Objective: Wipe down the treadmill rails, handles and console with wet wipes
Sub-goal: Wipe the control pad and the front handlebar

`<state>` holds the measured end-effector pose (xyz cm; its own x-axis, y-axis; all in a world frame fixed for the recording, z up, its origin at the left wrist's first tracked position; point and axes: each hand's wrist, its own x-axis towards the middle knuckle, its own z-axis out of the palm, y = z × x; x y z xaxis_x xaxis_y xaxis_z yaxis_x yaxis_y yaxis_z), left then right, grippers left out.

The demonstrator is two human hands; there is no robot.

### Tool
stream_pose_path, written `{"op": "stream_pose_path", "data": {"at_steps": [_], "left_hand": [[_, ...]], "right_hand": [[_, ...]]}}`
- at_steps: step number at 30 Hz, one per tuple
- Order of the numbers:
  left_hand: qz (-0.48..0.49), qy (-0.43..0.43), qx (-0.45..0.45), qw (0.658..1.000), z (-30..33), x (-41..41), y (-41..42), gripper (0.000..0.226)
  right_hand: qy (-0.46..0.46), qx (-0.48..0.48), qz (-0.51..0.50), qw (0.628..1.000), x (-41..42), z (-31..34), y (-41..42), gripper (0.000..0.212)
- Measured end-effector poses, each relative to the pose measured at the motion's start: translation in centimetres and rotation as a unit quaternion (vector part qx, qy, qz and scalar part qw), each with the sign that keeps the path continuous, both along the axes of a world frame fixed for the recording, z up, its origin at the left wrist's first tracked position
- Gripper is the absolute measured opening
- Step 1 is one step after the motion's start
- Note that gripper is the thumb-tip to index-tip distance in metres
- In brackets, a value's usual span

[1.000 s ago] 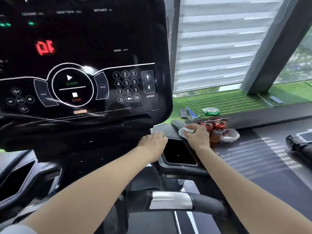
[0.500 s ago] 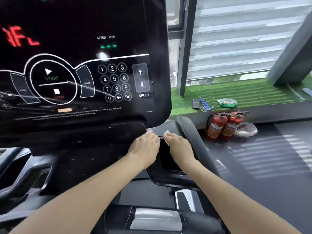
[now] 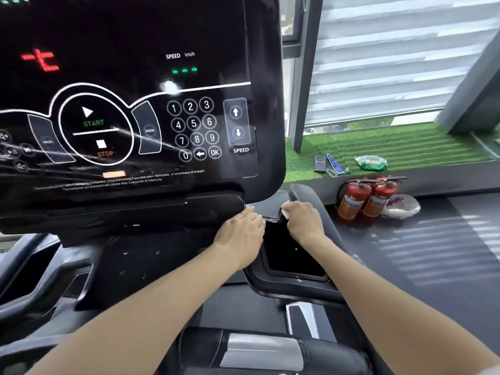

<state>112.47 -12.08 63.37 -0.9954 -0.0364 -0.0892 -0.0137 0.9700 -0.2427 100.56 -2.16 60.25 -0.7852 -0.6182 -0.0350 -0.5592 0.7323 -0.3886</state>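
Right hand: fingers curled, pinching white wipe against the tray rim below the console; wipe mostly hidden under fingertips. Left hand: fingers together, flat beside it.

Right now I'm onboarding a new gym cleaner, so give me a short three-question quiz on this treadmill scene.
1. True or false: the right hand holds the wet wipe.
2. What does the left hand do? A) presses STOP B) rests flat below the console C) lifts a fire extinguisher
3. Fill in: the wipe sits at the far edge of the black ___ beside the console.

Key: 1 true; 2 B; 3 tray.
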Motion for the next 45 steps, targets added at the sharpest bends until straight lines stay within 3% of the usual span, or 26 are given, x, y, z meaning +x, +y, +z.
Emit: {"op": "stream_pose_path", "data": {"at_steps": [5, 13, 19, 22, 27, 29, 32, 33, 38, 41, 45], "left_hand": [[-0.008, 0.013, 0.0, 1.0, -0.1, -0.1, -0.1, 0.04], [-0.026, 0.02, -0.017, 0.999, -0.6, -0.1, -0.4, 0.041], [-0.036, 0.05, 0.011, 0.998, 0.4, 1.0, -0.4, 0.015], [-0.033, 0.029, 0.016, 0.999, 0.1, 1.6, -0.6, 0.029], [-0.032, 0.05, 0.044, 0.997, 1.1, 2.2, -0.6, 0.022], [-0.034, 0.051, 0.056, 0.997, 1.2, 2.6, -0.8, 0.019], [-0.03, 0.045, 0.077, 0.996, 1.4, 2.6, -0.8, 0.025], [-0.026, 0.038, 0.079, 0.996, 1.4, 2.6, -0.7, 0.027], [-0.022, 0.024, 0.078, 0.996, 1.3, 3.1, -1.0, 0.032], [-0.03, 0.037, 0.095, 0.994, 1.4, 3.3, -1.2, 0.033], [-0.026, 0.038, 0.102, 0.994, 1.5, 3.5, -1.4, 0.032]], "right_hand": [[0.031, -0.037, 0.048, 0.998, 1.8, -0.6, 1.1, 0.023], [-0.023, -0.015, -0.018, 0.999, 0.5, 0.5, 0.5, 0.022], [-0.034, -0.067, -0.003, 0.997, 2.6, 0.4, 0.2, 0.023], [-0.081, -0.093, -0.002, 0.992, 2.8, 0.4, 0.0, 0.025], [-0.238, -0.232, -0.008, 0.943, 2.8, 0.9, 0.4, 0.025], [-0.289, -0.301, -0.073, 0.906, 2.2, 0.7, 0.7, 0.024], [-0.266, -0.354, -0.189, 0.876, 0.5, 0.3, 1.5, 0.016], [-0.249, -0.348, -0.205, 0.88, 0.1, 0.1, 1.7, 0.011], [-0.174, -0.223, -0.185, 0.941, 1.1, -0.8, 1.2, 0.025], [-0.147, -0.196, -0.143, 0.959, 2.3, -0.5, 0.4, 0.04], [-0.145, -0.19, -0.092, 0.967, 3.4, 0.4, -0.6, 0.043]]}}
